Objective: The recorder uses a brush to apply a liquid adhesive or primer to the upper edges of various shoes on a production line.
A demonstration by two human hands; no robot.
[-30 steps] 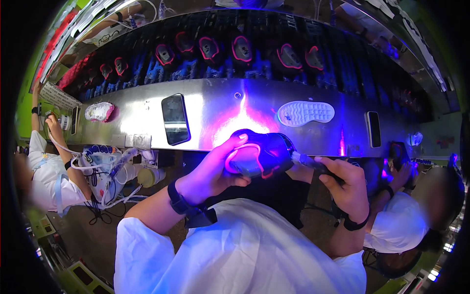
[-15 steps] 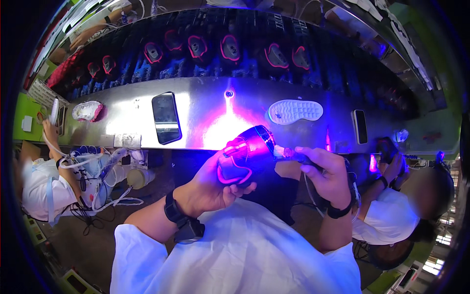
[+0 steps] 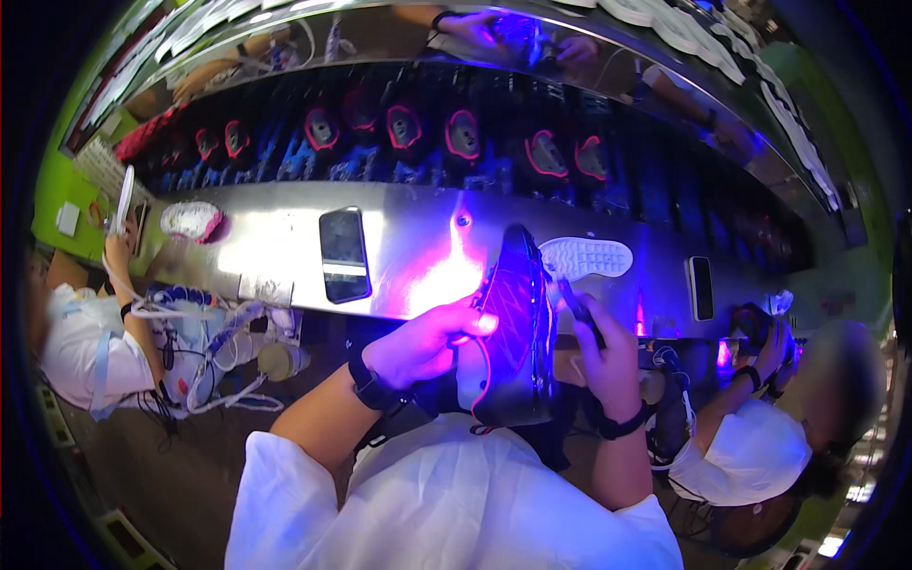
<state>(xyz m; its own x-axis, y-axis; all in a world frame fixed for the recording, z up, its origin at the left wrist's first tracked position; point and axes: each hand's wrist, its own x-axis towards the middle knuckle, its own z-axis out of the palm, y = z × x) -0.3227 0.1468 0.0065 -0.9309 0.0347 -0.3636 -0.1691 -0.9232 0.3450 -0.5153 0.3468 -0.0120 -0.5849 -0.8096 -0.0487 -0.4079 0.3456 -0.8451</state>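
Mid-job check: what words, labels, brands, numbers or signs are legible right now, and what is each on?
No text reads clearly.
Pale sheet at the far left: print too small and blurred to read.
Shoe in the left hand: no lettering legible.
White sole: none legible.
Phone left of the sole: nothing legible.

Violet-white glare blots the bench amid dim, fisheye-bent edges.

- One head-worn fisheye view, facing down and forward over the person's front.
- Near: the left grip and right grip.
- Farther off: the metal surface, edges bent.
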